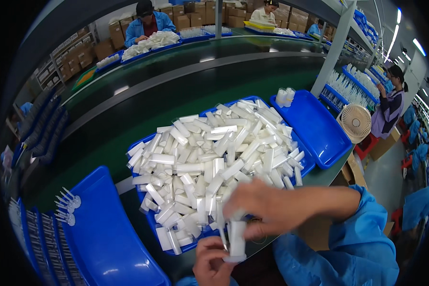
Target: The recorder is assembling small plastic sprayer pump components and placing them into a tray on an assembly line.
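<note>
My left hand (213, 262), at the lower middle, is closed with its fingertips at the lower end of an upright white cylinder (237, 237). A clear round base shows under this cylinder, and a thin stem-like part (223, 238) stands beside it. Over the top comes my right hand (271, 207), blurred by motion, its fingers curled round the upper part of the cylinder. Just beyond both hands lies a large heap of white pieces in clear sleeves (209, 157), spread over blue trays (150, 224).
At left, a blue tray (109, 238) carries several thin-stemmed pieces with clear round bases (69, 205). Another blue tray (314, 126) at right has white cylinders (285, 97) in its corner. A beige fan (355, 120) stands by a metal post (336, 47). People work across the green conveyor (176, 90).
</note>
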Tool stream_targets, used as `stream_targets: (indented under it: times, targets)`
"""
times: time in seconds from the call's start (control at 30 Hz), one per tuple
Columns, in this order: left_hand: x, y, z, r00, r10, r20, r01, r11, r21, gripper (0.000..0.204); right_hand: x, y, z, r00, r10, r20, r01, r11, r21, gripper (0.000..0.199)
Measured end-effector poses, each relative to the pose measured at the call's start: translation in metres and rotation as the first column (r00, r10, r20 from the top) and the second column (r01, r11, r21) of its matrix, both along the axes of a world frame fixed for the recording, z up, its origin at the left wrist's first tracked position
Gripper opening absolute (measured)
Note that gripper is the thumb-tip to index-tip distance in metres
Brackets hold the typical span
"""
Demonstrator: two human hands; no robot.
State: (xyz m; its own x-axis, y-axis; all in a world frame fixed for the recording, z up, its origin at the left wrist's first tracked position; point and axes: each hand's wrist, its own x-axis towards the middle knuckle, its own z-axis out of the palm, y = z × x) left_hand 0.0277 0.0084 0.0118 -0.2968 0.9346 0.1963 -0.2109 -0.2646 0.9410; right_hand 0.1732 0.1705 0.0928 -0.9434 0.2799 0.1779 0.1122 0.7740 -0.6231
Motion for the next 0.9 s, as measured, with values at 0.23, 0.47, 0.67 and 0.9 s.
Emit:
stream_targets:
  times: [0.23, 0.47, 0.67, 0.9]
  targets:
    - [0.001, 0.005, 0.001, 0.995, 0.091, -0.030, -0.087, 0.989, 0.117, 0.017, -0.024, 0.072, -0.002, 0.904, -0.214, 0.370, 0.008, 0.874, 0.486, 0.029]
    - [-0.009, 0.010, -0.008, 0.880, 0.264, -0.394, -0.158, 0.946, 0.282, 0.028, -0.030, 0.064, -0.018, 0.978, -0.182, -0.105, 0.207, 0.918, 0.337, 0.024]
    - [-0.007, 0.011, 0.010, 0.827, 0.294, -0.479, -0.154, 0.938, 0.309, 0.008, -0.018, 0.037, -0.006, 0.980, -0.197, -0.020, 0.139, 0.760, -0.635, 0.032]
    - [-0.005, 0.015, 0.015, 0.828, 0.201, -0.524, -0.065, 0.962, 0.267, 0.008, -0.014, 0.024, -0.014, 0.983, -0.181, 0.019, 0.048, 0.157, -0.986, 0.032]
